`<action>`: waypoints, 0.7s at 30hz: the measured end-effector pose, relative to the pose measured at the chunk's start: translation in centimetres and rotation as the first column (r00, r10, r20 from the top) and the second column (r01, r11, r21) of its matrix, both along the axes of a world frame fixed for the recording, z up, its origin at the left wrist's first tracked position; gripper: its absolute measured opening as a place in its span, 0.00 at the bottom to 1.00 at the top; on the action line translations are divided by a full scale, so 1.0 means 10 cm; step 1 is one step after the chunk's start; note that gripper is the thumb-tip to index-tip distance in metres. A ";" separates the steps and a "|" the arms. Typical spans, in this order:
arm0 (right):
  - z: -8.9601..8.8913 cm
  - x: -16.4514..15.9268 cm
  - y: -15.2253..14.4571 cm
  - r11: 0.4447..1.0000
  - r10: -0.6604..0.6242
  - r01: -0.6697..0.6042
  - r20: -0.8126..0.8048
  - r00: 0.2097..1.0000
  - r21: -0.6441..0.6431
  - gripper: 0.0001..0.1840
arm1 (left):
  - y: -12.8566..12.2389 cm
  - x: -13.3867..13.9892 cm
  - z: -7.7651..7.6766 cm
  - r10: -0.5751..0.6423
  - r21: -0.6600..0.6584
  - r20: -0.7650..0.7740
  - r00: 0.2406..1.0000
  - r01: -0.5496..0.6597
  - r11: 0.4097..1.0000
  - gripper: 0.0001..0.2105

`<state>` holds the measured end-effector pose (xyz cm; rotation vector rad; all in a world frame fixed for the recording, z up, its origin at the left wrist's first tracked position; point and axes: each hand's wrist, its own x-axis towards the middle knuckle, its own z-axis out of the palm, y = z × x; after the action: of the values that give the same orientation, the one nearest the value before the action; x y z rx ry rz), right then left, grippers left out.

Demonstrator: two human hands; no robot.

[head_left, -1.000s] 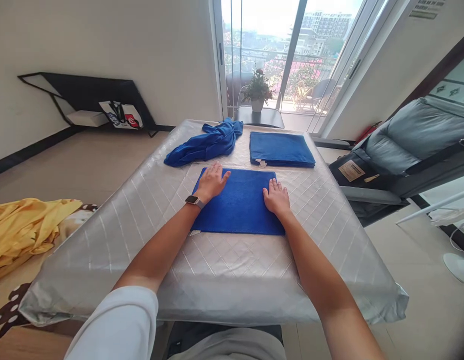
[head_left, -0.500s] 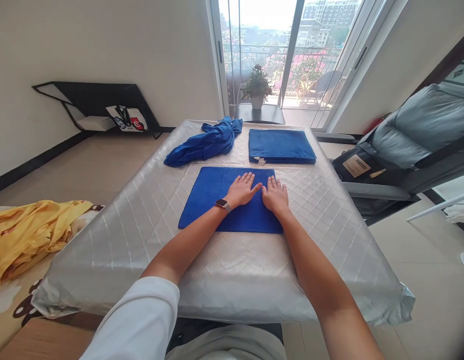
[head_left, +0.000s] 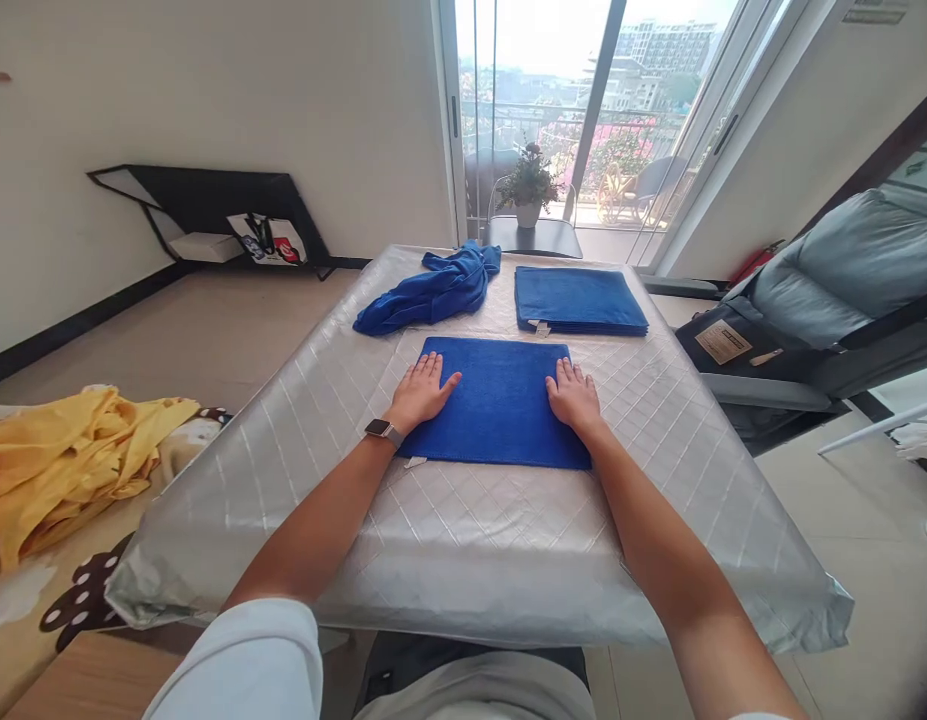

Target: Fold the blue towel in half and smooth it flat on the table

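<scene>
A folded blue towel (head_left: 500,410) lies flat on the table right in front of me, a small white tag showing at its lower left edge. My left hand (head_left: 424,390), with a watch on the wrist, rests open across the towel's left edge, thumb pointing inward. On the opposite edge lies my right hand (head_left: 575,396), open and palm down. Farther back on the right is a neat stack of folded blue towels (head_left: 579,298) with white tags. To its left sits a crumpled blue towel (head_left: 433,288).
A silver quilted cover (head_left: 463,530) drapes over the table. Yellow cloth (head_left: 80,460) is heaped on a patterned surface at left. At right stands a grey padded chair (head_left: 845,270). Beyond the table, a potted plant (head_left: 528,190) stands on a chair by the glass door.
My left hand has slid left across the towel from its middle to its left edge. The right hand stays at the right edge. The whole view has shifted slightly.
</scene>
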<state>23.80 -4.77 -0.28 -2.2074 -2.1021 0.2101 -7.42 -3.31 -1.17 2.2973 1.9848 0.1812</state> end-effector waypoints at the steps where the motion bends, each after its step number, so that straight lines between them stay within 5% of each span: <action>1: 0.00 0.00 0.00 1.000 -0.001 0.001 0.008 1.000 -0.001 0.37 | 0.00 0.01 0.00 -0.003 0.000 0.004 1.000 0.003 1.000 0.42; 10: 0.08 -0.03 -0.02 1.000 -0.019 0.020 0.038 0.999 -0.007 0.36 | -0.01 0.00 0.03 -0.013 -0.004 0.022 1.000 0.013 1.000 0.41; 21: 0.07 -0.03 -0.41 0.999 0.000 0.003 0.055 0.998 -0.046 0.36 | -0.02 -0.02 0.02 -0.041 0.010 -0.002 0.999 0.041 0.999 0.41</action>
<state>23.49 -8.86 0.38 -2.2663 -2.1447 0.2016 -7.67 -3.55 -1.02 2.3433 1.9400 0.1854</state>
